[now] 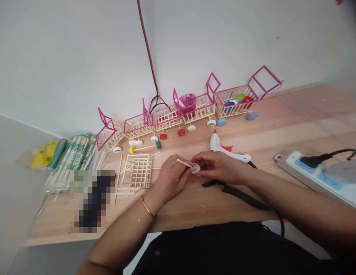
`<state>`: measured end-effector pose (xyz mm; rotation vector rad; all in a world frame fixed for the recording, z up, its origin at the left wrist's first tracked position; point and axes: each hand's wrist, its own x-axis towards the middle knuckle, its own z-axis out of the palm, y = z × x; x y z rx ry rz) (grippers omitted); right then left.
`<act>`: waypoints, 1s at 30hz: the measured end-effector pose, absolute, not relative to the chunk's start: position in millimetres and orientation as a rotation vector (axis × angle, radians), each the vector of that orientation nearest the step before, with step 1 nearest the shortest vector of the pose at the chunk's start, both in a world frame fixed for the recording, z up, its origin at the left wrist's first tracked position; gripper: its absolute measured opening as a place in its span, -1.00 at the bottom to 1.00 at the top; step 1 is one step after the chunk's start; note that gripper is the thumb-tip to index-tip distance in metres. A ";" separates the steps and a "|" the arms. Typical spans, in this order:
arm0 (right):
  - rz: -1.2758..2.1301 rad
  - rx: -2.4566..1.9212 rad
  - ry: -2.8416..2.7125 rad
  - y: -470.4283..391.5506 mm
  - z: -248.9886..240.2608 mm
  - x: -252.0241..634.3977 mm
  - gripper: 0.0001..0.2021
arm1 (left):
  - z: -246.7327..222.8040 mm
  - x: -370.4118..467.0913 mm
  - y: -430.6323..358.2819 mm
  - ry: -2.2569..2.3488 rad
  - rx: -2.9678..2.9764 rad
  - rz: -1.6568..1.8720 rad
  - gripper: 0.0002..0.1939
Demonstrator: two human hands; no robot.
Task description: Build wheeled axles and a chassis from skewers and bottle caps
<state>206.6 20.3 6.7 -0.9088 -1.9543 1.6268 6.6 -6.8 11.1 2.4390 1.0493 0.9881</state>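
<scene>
L hand (173,177) pinches stick (185,163); R hand (216,168) grips whitish cap (195,168), partly hidden w/ fingertips over it.

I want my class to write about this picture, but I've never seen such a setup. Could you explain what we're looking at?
There is no robot: these are a person's bare hands, seen in one picture by a camera worn on the head, looking forward and down.

The left hand holds a thin stick, and the right hand a small, pale round piece at its end.

On the wooden table stand stick-built carts with pink rims. Nearby lie a glue gun, a power strip and bundled sticks.
</scene>
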 end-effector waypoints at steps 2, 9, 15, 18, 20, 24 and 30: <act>1.601 -0.918 -1.976 19.9 8.5 206.4 -0.70 | 11.3 7.0 -7.3 1.039 2.438 0.974 -0.90; 1.558 -0.931 -2.022 20.2 10.0 206.3 -0.71 | 9.4 5.9 -8.2 1.010 2.408 0.960 -0.90; 1.492 -0.919 -2.082 20.8 13.0 206.6 -0.74 | 8.3 5.7 -7.1 0.983 2.412 0.971 -0.90; 1.473 -0.914 -2.093 21.3 12.4 206.9 -0.75 | 8.3 6.2 -7.1 0.970 2.416 0.964 -0.89; 1.458 -0.919 -2.104 21.7 11.6 207.2 -0.75 | 8.3 6.7 -7.2 0.976 2.412 0.956 -0.89; 1.455 -0.922 -2.105 21.9 9.9 207.6 -0.76 | 8.0 7.5 -7.3 0.974 2.408 0.951 -0.88; 1.423 -0.926 -2.128 21.3 10.0 206.8 -0.76 | 9.6 7.5 -7.4 0.971 2.407 0.939 -0.87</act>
